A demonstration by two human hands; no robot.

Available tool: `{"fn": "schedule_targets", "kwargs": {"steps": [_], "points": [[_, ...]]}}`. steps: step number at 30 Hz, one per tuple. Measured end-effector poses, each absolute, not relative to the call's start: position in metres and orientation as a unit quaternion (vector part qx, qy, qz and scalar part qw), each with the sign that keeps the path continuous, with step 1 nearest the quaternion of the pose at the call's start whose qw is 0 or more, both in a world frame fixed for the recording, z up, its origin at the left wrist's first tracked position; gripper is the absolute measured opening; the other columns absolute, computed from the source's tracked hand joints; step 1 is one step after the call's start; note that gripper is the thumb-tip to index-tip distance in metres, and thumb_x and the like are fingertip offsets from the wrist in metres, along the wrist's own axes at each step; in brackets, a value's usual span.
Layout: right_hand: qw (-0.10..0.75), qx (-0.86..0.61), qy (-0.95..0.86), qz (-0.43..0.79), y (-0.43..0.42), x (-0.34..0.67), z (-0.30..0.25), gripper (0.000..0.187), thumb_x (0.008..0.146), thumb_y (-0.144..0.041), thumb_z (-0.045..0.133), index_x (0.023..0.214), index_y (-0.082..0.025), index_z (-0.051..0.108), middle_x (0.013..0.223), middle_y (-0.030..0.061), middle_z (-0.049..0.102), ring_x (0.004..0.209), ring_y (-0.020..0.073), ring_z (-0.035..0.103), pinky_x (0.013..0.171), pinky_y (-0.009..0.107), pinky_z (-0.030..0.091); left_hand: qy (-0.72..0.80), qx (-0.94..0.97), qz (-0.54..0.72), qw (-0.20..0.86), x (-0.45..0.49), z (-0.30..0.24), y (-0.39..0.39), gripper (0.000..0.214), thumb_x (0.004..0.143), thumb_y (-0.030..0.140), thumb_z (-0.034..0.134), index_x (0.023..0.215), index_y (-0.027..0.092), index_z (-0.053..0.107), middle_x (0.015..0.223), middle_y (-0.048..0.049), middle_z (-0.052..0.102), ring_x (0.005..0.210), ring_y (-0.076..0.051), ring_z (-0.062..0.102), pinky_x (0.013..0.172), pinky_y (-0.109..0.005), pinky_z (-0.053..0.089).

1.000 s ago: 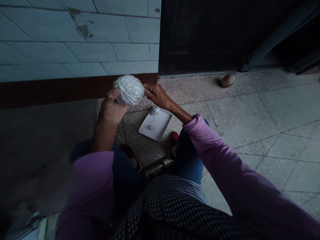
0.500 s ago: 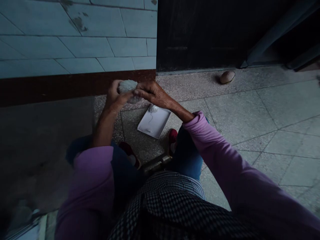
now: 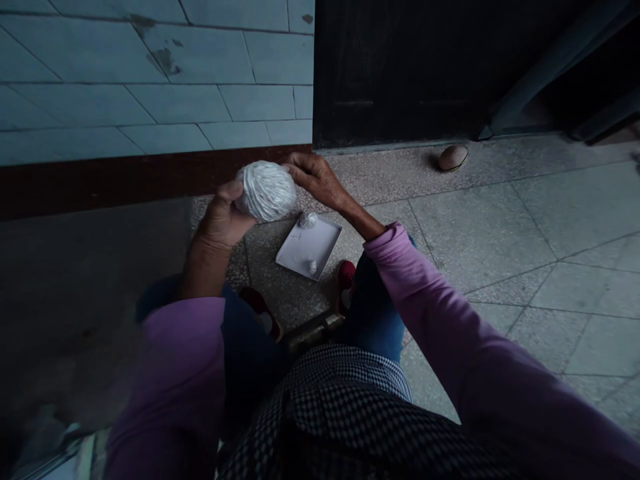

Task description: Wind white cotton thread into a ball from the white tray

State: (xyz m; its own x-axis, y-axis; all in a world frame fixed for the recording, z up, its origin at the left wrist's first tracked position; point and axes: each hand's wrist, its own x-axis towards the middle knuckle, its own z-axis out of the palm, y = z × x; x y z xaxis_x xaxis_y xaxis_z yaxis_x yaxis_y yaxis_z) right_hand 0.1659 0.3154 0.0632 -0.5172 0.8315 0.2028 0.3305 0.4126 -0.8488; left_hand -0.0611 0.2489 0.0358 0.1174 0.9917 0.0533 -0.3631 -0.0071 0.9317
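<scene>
A large ball of white yarn [image 3: 269,191] is held up in front of me, gripped from its left and lower side by my left hand [image 3: 223,217]. At the ball's upper right edge is my right hand [image 3: 317,180], its fingers closed in a pinch; a strand between them is too fine to make out. Below, on the floor, lies a shallow white box lid [image 3: 305,250]. Inside it are a smaller white yarn ball [image 3: 309,220] near the far edge and a tiny white clump [image 3: 313,267] near the close edge.
A tiled wall [image 3: 175,103] with a dark red base and a dark door [image 3: 400,73] stand ahead. A rounded brownish object [image 3: 453,158] sits by the doorway on the stone floor [image 3: 485,220]. My red shoes [image 3: 346,277] flank the lid.
The yarn ball has turned and come slightly nearer, showing more of itself. My right hand has shifted right to its edge. In the lid, the small clump has moved right.
</scene>
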Motion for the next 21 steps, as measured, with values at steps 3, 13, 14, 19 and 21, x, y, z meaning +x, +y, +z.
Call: {"fn": "schedule_targets", "kwargs": {"steps": [3,13,14,19,21], "points": [[0.303,-0.378,-0.792,0.372,0.318,0.162,0.055,0.056,0.141,-0.053,0.048,0.090,-0.031,0.050,0.098,0.0037,0.070,0.109,0.0225,0.061,0.102,0.038,0.051,0.383,0.405,0.584,0.590,-0.065,0.032,0.253,0.079,0.061,0.077,0.112,0.116,0.027,0.086,0.143,-0.0196,0.094,0.166,-0.058,0.072,0.137,-0.073,0.068],[0.176,-0.344,-0.850,0.357,0.302,0.151,0.040,0.038,0.137,-0.027,0.068,0.100,-0.025,0.066,0.108,0.0077,0.079,0.109,0.0259,0.069,0.108,0.037,0.051,0.384,0.423,0.635,0.520,-0.070,0.029,0.271,0.087,0.058,0.079,0.115,0.121,0.030,0.080,0.140,-0.0146,0.090,0.169,-0.053,0.066,0.147,-0.074,0.058],[0.164,-0.326,-0.856,0.366,0.296,0.151,0.041,0.036,0.137,-0.025,0.067,0.100,-0.025,0.067,0.106,0.0069,0.079,0.106,0.0251,0.069,0.107,0.037,0.051,0.402,0.421,0.644,0.496,-0.072,0.027,0.274,0.091,0.054,0.078,0.119,0.120,0.030,0.079,0.135,-0.0117,0.090,0.163,-0.051,0.069,0.147,-0.073,0.057],[0.219,-0.276,-0.848,0.395,0.287,0.159,0.057,0.039,0.140,-0.037,0.061,0.105,-0.024,0.070,0.107,0.0068,0.079,0.104,0.0244,0.071,0.106,0.039,0.056,0.491,0.455,0.617,0.413,-0.083,0.010,0.285,0.110,0.041,0.075,0.130,0.123,0.027,0.075,0.124,-0.0054,0.087,0.145,-0.043,0.075,0.148,-0.067,0.053],[0.270,-0.291,-0.829,0.394,0.294,0.166,0.065,0.045,0.140,-0.049,0.060,0.103,-0.026,0.071,0.108,0.0077,0.080,0.106,0.0257,0.072,0.105,0.041,0.059,0.495,0.473,0.588,0.430,-0.084,0.008,0.284,0.107,0.047,0.076,0.129,0.125,0.026,0.075,0.126,-0.0054,0.087,0.144,-0.042,0.074,0.146,-0.065,0.053]]}}
